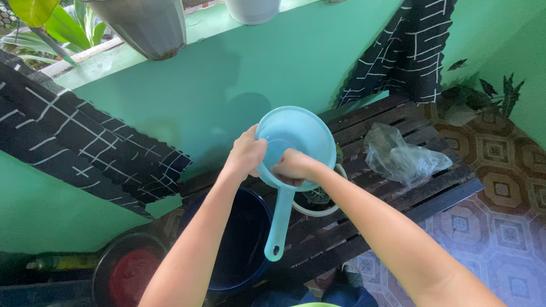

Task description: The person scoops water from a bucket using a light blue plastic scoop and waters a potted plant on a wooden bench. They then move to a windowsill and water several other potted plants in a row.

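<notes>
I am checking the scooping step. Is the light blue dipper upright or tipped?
Tipped: the light blue dipper has its bowl opening toward the camera and its handle hanging down, gripped by the left hand and right hand.

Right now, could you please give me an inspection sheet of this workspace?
Surface: dark slatted wooden bench on patterned floor tiles.
Job's things: light blue dipper with a long handle, held above a dark blue bucket.
Clutter: crumpled clear plastic bag on the bench; white pot with a small plant; black bowl, red inside.
Grippers: left hand grips the dipper's rim; right hand is at its bowl.
Cables: nothing seen.
Surroundings: green wall, hanging pots above.
</notes>
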